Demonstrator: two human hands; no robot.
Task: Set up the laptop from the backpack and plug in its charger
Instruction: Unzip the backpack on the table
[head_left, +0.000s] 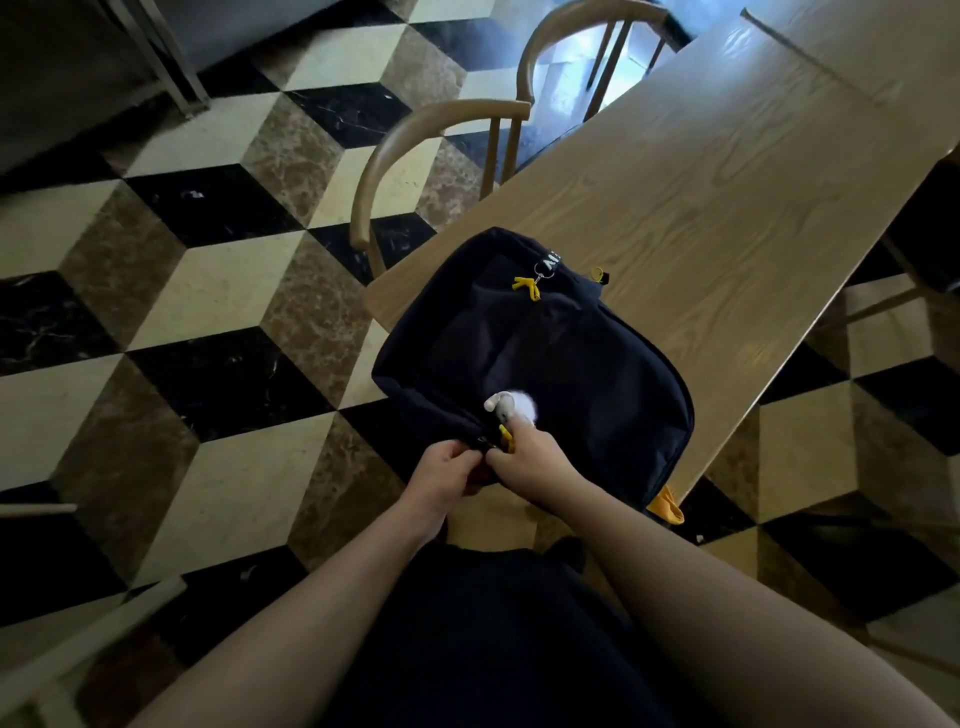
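Navy fabric fills the middle of the frame: a backpack (550, 364) lies flat on the near corner of a long wooden table (727, 197), its bottom edge hanging past the table end toward the person. Both hands meet at that near edge. The left hand (441, 475) has its fingers pinched together on the fabric by the zipper, and the right hand (530, 460) closes its fingers on a yellow zipper pull (506, 435). Just above them sits a small white plush charm (511, 408). Two wooden chairs (415, 171) stand along the table's left side, toward the upper middle.
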